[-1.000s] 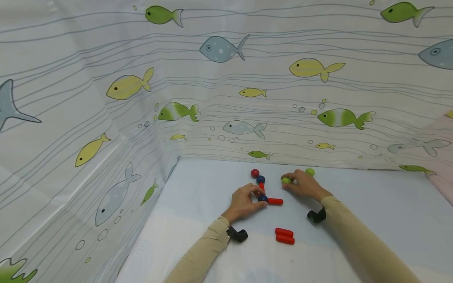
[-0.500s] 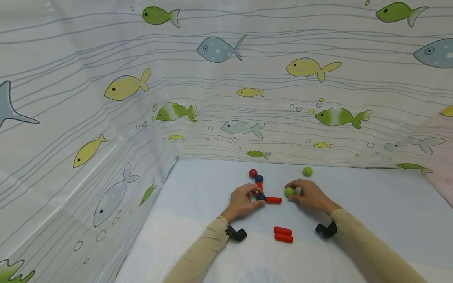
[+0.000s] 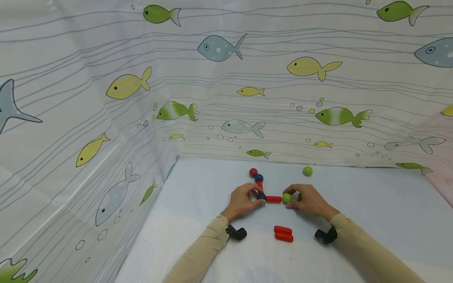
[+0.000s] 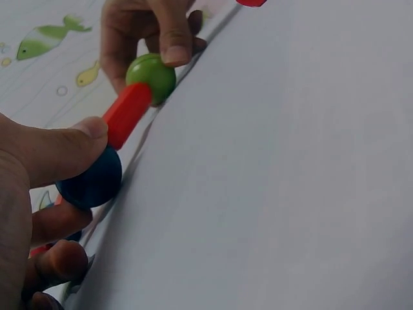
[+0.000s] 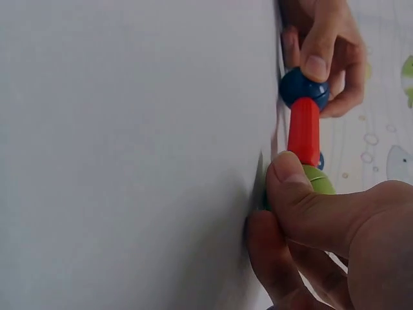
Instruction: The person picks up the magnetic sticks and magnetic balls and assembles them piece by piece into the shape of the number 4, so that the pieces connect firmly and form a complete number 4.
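Observation:
My left hand (image 3: 242,201) pinches a dark blue ball (image 4: 93,181) between thumb and fingers. A red rod (image 3: 274,199) extends right from that ball. At the rod's other end, my right hand (image 3: 308,200) pinches a green ball (image 3: 287,198); in the left wrist view the ball meets the rod's end. A second red rod (image 3: 260,185), partly hidden by the left fingers, runs from the held blue ball back to another blue ball (image 3: 259,178). Close beside that one sits a red ball (image 3: 253,172).
Two loose red rods (image 3: 283,233) lie side by side on the white table (image 3: 247,259), nearer than the hands. Another green ball (image 3: 307,171) rests near the back edge. A fish-patterned sheet (image 3: 269,110) rises behind and at the left.
My right hand has brought its green ball away from the back and nearer, up to the free end of the red rod. The left hand stays on its blue ball.

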A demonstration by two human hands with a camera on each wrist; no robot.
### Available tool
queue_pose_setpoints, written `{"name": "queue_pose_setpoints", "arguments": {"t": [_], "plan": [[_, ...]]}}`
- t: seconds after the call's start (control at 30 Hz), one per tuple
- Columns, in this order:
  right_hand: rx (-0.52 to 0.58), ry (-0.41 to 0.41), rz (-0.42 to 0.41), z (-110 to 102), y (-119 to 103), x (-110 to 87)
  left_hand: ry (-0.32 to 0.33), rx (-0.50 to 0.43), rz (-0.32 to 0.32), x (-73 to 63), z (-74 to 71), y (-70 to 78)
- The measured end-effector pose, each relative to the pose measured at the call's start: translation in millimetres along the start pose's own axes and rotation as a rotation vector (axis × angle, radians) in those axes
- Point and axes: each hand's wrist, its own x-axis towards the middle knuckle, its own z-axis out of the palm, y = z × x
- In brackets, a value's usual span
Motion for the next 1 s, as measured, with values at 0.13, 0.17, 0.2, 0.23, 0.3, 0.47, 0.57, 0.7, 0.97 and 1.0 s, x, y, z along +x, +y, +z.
{"name": "queue_pose_setpoints", "arguments": {"t": [0.13, 0.17, 0.2, 0.23, 0.3, 0.47, 0.57, 0.7, 0.97, 1.0], "plan": [[0.001, 0.002, 0.000, 3, -2, 0.5, -0.004, -0.012, 0.002, 0.3, -0.2, -1.3], [0.001, 0.002, 0.004, 4, -2, 0.5, -0.004, -0.013, 0.003, 0.3, -0.2, -1.8], [0.001, 0.003, 0.009, 4, -3, 0.5, -0.004, -0.013, 0.005, 0.4, 0.1, -2.4], [0.003, 0.001, 0.013, 4, -3, 0.5, -0.004, -0.014, 0.005, 0.4, 0.3, -2.9], [0.006, -0.003, 0.017, 4, -4, 0.3, -0.003, -0.012, 0.007, 0.3, 0.4, -3.3], [0.012, -0.031, 0.028, 2, -6, -1.6, -0.004, -0.007, 0.001, 0.4, 0.6, -3.7], [0.015, -0.051, 0.045, -2, -9, -4.5, -0.007, -0.011, -0.007, 0.5, 0.6, -2.9], [-0.004, -0.016, 0.074, -8, -16, -11.8, -0.011, -0.017, -0.015, 0.2, 0.5, -1.6], [0.025, -0.089, 0.025, -11, -39, -32.2, -0.006, -0.015, -0.019, -0.2, 0.7, -1.6], [0.036, -0.143, 0.011, -10, -41, -34.3, -0.007, -0.013, -0.021, -0.1, 0.3, -1.1]]}}
